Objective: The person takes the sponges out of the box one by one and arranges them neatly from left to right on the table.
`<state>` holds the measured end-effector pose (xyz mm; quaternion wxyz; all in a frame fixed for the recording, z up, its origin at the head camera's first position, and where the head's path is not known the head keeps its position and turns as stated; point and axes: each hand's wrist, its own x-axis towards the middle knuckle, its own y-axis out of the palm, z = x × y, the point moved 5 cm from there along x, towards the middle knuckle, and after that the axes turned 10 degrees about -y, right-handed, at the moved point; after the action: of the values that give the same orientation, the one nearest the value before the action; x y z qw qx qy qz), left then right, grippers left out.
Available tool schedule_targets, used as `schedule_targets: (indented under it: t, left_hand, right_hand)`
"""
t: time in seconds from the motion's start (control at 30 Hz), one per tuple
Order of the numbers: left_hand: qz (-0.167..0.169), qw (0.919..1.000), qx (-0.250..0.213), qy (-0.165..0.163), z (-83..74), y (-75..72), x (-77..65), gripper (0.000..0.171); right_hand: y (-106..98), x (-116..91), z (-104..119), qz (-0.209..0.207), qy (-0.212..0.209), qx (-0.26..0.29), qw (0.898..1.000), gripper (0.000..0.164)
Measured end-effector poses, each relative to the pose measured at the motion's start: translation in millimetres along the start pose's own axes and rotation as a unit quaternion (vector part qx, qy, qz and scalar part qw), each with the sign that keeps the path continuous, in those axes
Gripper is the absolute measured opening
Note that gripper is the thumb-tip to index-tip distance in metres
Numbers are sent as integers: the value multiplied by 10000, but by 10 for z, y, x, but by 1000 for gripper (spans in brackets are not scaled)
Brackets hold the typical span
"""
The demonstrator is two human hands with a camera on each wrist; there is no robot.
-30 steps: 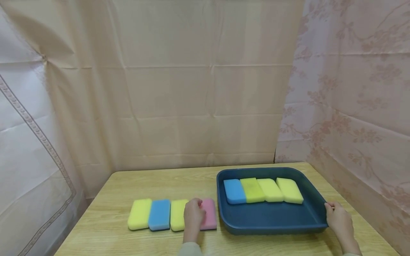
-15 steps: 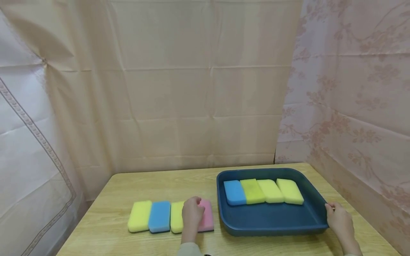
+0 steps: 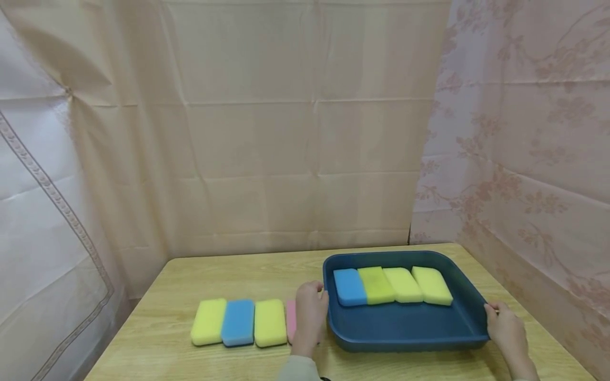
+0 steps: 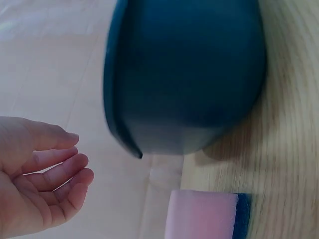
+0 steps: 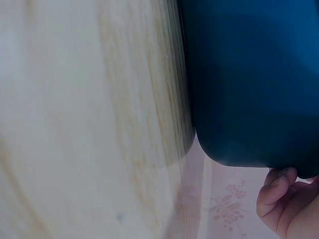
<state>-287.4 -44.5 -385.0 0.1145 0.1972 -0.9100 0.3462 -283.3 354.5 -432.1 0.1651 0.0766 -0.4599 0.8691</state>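
My right hand (image 3: pixel 508 329) pinches the right rim of a dark blue plastic tray (image 3: pixel 405 328); in the right wrist view its curled fingers (image 5: pixel 278 191) meet the tray's edge. Over the pink sponge (image 3: pixel 291 317), close to the tray's left side, is my left hand (image 3: pixel 311 315). The left wrist view shows that hand (image 4: pixel 42 174) with loosely bent fingers, holding nothing and apart from the tray wall (image 4: pixel 184 74). Inside the tray lie a blue sponge (image 3: pixel 350 287), a yellow-green sponge (image 3: pixel 376 284) and two pale yellow sponges (image 3: pixel 402 284).
Left of the pink sponge, a yellow sponge (image 3: pixel 270 323), a blue sponge (image 3: pixel 238 321) and another yellow sponge (image 3: pixel 208 321) lie in a row on the wooden table (image 3: pixel 214 275). A beige curtain (image 3: pixel 286 132) hangs behind, with a floral cloth (image 3: pixel 534 132) at the right.
My left hand has moved right, from the pink sponge toward the tray's left edge. The pink sponge shifted slightly left earlier, against the yellow one. My right hand stays on the rim.
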Motion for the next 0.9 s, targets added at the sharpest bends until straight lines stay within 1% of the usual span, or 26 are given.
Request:
schedule_targets:
  t: [0.1,0.2,0.3,0.4,0.5,0.57,0.63,0.7,0.8,0.83,0.9]
  left_hand:
    - [-48,9995,149,261,-80,61,-7,8]
    - [-21,9986,279,440,-138,118,-14,7]
    - [173,9977,464,464,-184,176,-13,8]
    - [372,9954,670,582,-234,230,-1,9]
    - [654,9921,827,676,-279,301,29,10]
    - [806,9901,925,686,-306,347,56,10]
    - [970,9886,949,647,-325,402,91,6]
    - [1025,9865,1097,662,-350,454,123,12]
    - [1150,9791,1483,788,-395,545,156,21]
    - [1194,9744,1693,874,-414,578,160,20]
    - [1320,9618,2163,1034,-440,650,163,17]
  right_hand:
    - [-8,-4,17,-4,-1,-17,10000,31]
    - [-11,-9,23,32,0,-5,10000,32]
    - [-11,-17,26,58,-22,-9,10000,33]
    - [-16,-14,23,76,-52,1,10000,35]
    - [-28,-4,33,70,-77,-11,9999,34]
    - [-35,-3,34,98,-78,-16,9999,35]
    - [-41,-3,46,88,-85,-39,9999,34]
    - [-45,-5,46,94,-77,-40,9999,35]
    - [-38,-6,47,113,-74,-47,9999,35]
    - [-33,-6,43,119,-63,-48,9999,35]
    - [-23,-5,42,113,-54,-49,9999,34]
